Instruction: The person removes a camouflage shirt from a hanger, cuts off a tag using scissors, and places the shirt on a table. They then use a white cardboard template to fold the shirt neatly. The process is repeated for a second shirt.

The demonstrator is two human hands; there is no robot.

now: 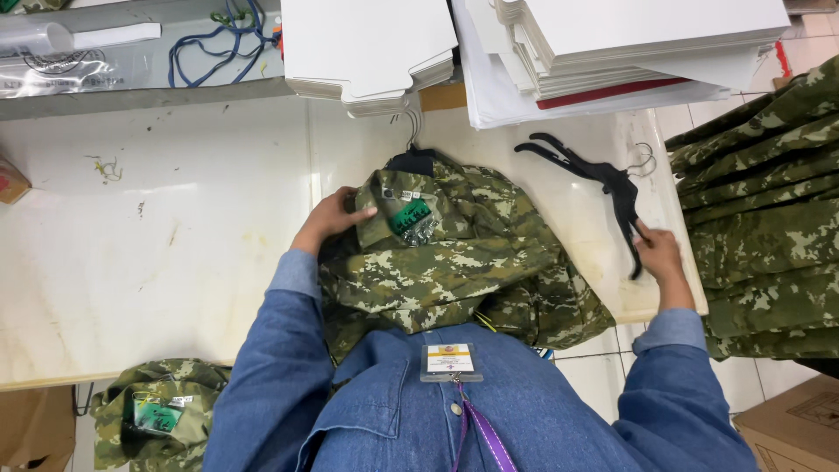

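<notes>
A camouflage jacket [472, 262] lies on the white table [175, 245] in front of me, on a black hanger whose hook shows above its collar. A green tag [411, 217] hangs at the collar. My left hand [336, 218] rests on the jacket's left collar and shoulder. My right hand [657, 253] grips the lower end of a black hanger [603, 179] lying to the right of the jacket.
Stacks of flat white cardboard [367, 44] and white sheets [647, 35] sit at the table's far edge. A pile of camouflage jackets [769, 218] lies at the right. A folded camouflage garment [157, 411] sits below the table at left. A cardboard box [800, 428] stands at lower right.
</notes>
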